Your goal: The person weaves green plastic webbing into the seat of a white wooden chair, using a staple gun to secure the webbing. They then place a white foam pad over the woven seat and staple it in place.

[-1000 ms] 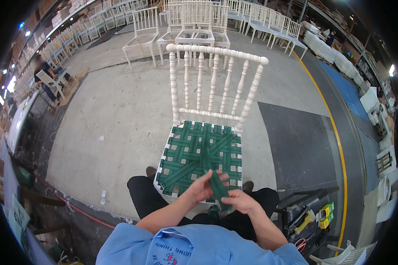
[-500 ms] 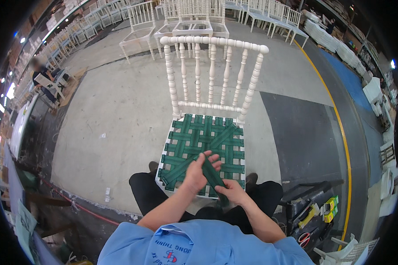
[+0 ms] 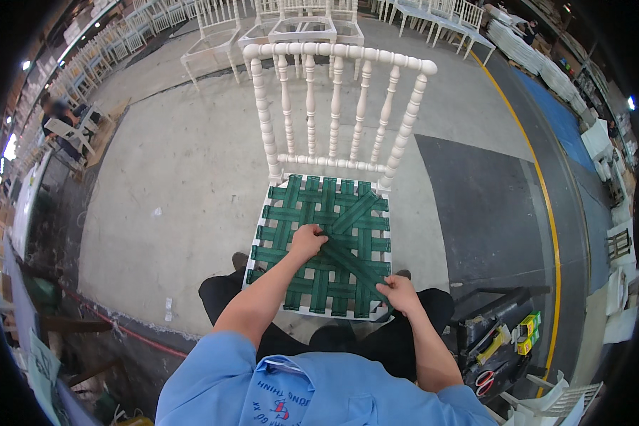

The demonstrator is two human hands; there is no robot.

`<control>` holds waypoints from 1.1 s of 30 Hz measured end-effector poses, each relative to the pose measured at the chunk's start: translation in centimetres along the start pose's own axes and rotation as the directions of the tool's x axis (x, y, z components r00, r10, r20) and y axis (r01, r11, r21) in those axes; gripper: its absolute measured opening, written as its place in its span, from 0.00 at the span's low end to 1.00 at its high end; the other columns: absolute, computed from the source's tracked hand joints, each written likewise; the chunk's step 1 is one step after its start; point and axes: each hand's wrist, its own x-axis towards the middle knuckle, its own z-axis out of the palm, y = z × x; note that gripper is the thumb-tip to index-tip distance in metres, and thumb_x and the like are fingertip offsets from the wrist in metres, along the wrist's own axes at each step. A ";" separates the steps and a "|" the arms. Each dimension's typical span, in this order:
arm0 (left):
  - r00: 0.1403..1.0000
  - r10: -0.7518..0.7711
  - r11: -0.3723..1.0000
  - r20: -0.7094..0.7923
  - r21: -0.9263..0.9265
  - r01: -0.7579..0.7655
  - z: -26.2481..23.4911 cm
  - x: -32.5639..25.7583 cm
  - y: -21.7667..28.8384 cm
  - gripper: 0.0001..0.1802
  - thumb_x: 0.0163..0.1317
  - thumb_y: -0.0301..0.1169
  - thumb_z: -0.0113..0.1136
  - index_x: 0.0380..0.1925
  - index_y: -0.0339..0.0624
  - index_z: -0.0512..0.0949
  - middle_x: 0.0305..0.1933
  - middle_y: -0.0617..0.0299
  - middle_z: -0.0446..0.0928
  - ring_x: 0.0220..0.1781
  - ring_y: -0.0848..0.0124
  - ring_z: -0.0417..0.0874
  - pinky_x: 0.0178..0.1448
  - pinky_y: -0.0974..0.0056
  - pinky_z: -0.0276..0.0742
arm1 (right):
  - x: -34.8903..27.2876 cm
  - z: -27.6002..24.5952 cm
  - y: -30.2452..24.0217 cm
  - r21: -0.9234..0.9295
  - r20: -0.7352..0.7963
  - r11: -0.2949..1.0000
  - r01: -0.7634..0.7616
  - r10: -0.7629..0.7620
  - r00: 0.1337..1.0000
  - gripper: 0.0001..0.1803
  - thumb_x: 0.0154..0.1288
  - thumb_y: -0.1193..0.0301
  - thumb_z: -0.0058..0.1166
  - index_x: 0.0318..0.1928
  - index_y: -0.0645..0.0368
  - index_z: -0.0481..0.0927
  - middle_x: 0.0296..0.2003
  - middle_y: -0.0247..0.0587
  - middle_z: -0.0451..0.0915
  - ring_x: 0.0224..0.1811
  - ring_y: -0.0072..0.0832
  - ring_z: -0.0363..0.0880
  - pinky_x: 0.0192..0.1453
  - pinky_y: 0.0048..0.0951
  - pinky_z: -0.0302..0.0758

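Observation:
A white chair [image 3: 339, 50] with turned spindles stands in front of me, its back facing away. Dark green webbing straps [image 3: 291, 253] cross its seat in a woven grid. One green strap [image 3: 355, 266] runs diagonally over the weave from the seat's middle to the front right corner. My left hand [image 3: 308, 242] pinches this strap near the middle. At the corner, my right hand [image 3: 400, 293] grips its other part between thumb and fingers. Another diagonal piece of webbing [image 3: 356, 213] lies toward the back right. My left forearm hides the seat's front left part.
Beside my right knee, a dark case [image 3: 493, 319] carries red-handled scissors [image 3: 484, 383], a yellow-handled tool [image 3: 493, 346] and small yellow-green boxes [image 3: 527, 332]. More white chairs [image 3: 302, 28] stand farther back. A person [image 3: 65, 121] sits at the far left.
My right hand has moved right and forward to the front right corner, stretching the strap flat across the seat. My left hand has turned palm down and shifted slightly left.

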 end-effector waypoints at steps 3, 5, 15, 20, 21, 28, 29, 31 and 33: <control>0.999 -0.030 0.996 0.018 0.080 0.029 0.6 0.7 -0.7 0.22 0.60 0.36 0.77 0.49 0.32 0.86 0.39 0.50 0.89 0.36 0.61 0.92 0.43 0.57 0.88 | 1.5 1.4 -1.2 -0.588 -0.316 0.798 0.132 -0.377 0.871 0.22 0.70 0.64 0.67 0.59 0.63 0.85 0.39 0.56 0.86 0.39 0.46 0.87 0.47 0.39 0.83; 0.995 0.093 0.986 -0.039 0.142 -0.086 0.8 0.6 -1.0 0.21 0.59 0.37 0.76 0.48 0.33 0.87 0.43 0.49 0.89 0.42 0.57 0.92 0.49 0.54 0.87 | 2.7 3.5 -3.0 -0.268 -0.278 0.927 0.262 -0.335 0.900 0.21 0.72 0.64 0.66 0.60 0.63 0.84 0.38 0.51 0.86 0.37 0.43 0.86 0.45 0.38 0.83; 0.991 0.031 0.999 -0.129 0.044 -0.026 -0.2 1.7 -1.7 0.14 0.65 0.40 0.70 0.40 0.40 0.89 0.30 0.52 0.88 0.26 0.59 0.90 0.36 0.56 0.86 | 12.0 13.5 -8.4 0.781 0.602 0.008 -0.624 0.256 0.756 0.34 0.79 0.34 0.48 0.42 0.57 0.78 0.27 0.32 0.77 0.22 0.21 0.72 0.26 0.26 0.70; 0.997 0.043 0.728 0.065 0.681 -0.076 -1.6 4.0 0.5 0.14 0.72 0.32 0.60 0.30 0.36 0.87 0.25 0.56 0.88 0.25 0.61 0.90 0.35 0.57 0.87 | 16.2 14.8 -8.0 0.667 0.681 -0.464 -0.583 0.063 0.729 0.40 0.69 0.30 0.58 0.36 0.60 0.74 0.25 0.27 0.75 0.20 0.16 0.71 0.21 0.19 0.65; 0.948 -0.202 0.762 0.244 0.648 -0.005 -1.9 5.1 1.3 0.16 0.73 0.29 0.57 0.26 0.36 0.87 0.28 0.56 0.89 0.28 0.62 0.91 0.36 0.57 0.88 | 16.6 14.8 -7.7 0.646 0.692 -0.497 -0.579 0.060 0.720 0.39 0.69 0.30 0.59 0.36 0.60 0.74 0.25 0.26 0.75 0.20 0.16 0.71 0.20 0.19 0.65; 0.723 -0.556 0.741 0.410 0.638 0.208 -2.0 8.7 2.3 0.16 0.72 0.27 0.54 0.30 0.41 0.90 0.31 0.59 0.89 0.30 0.64 0.91 0.38 0.57 0.90 | 17.0 14.1 -6.8 0.529 0.756 -0.468 -0.708 -0.118 0.643 0.40 0.65 0.29 0.62 0.35 0.58 0.75 0.24 0.26 0.74 0.19 0.15 0.70 0.21 0.20 0.68; 0.732 -0.536 0.763 0.420 0.613 0.207 -2.0 8.9 2.1 0.17 0.72 0.27 0.53 0.30 0.40 0.90 0.31 0.58 0.89 0.30 0.64 0.91 0.38 0.56 0.90 | 17.0 14.0 -7.1 0.531 0.739 -0.450 -0.718 -0.169 0.652 0.39 0.67 0.30 0.61 0.35 0.59 0.75 0.25 0.26 0.74 0.20 0.16 0.72 0.22 0.20 0.70; 0.755 -0.468 0.816 0.458 0.553 0.170 -1.9 8.6 1.4 0.17 0.73 0.28 0.52 0.30 0.39 0.90 0.31 0.56 0.89 0.31 0.63 0.91 0.38 0.56 0.90 | 16.5 14.2 -8.0 0.582 0.706 -0.453 -0.675 -0.130 0.696 0.36 0.70 0.34 0.61 0.39 0.59 0.75 0.26 0.29 0.75 0.23 0.20 0.76 0.25 0.22 0.73; 0.806 -0.455 0.830 0.378 0.507 0.231 -1.7 7.9 0.9 0.16 0.73 0.30 0.53 0.33 0.40 0.90 0.33 0.54 0.90 0.32 0.62 0.92 0.38 0.57 0.91 | 15.3 14.7 -9.1 0.696 0.648 -0.487 -0.527 0.110 0.754 0.34 0.74 0.38 0.60 0.45 0.61 0.74 0.27 0.32 0.76 0.28 0.25 0.79 0.30 0.25 0.77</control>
